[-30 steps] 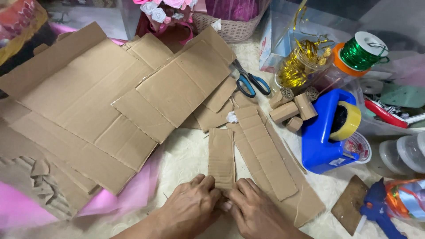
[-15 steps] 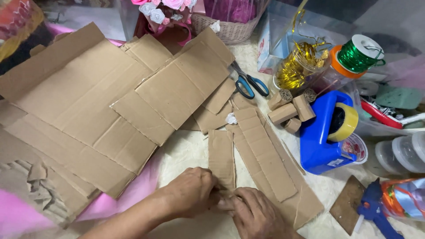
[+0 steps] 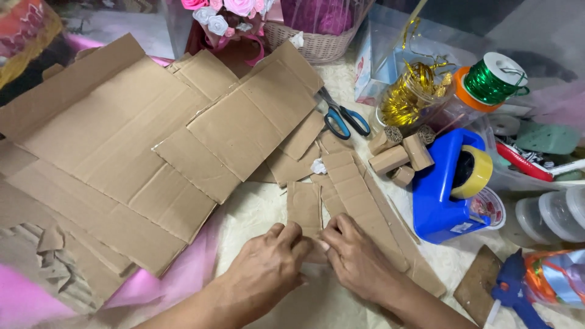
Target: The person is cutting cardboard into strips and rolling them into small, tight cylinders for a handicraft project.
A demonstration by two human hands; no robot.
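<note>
Between the two hands, at the near edge of the work surface, a short cardboard strip is held at its lower end. That end is pinched by the left hand, fingers curled and thumb tucked against them, and the right hand is pressed against the same end from the other side, its fingertips meeting those of the left. The rest of the strip is laid flat, pointing away from the hands.

Just beyond the right hand, a longer creased cardboard strip is laid at a slant, partly under that hand's knuckles. Further out from it, a few small cardboard rolls are grouped, and a blue tape dispenser with a yellowish roll is set to the right of the right hand. Near the right forearm, a blue glue gun can be seen beside a brown cardboard scrap.

Well beyond the left hand and to its left, large flattened cardboard sheets are overlapped. Past both hands, blue-handled scissors are laid by the edge of a sheet. Far off to the right, a jar of gold ribbon and a green ribbon spool are placed, with a wicker basket at the far edge.
</note>
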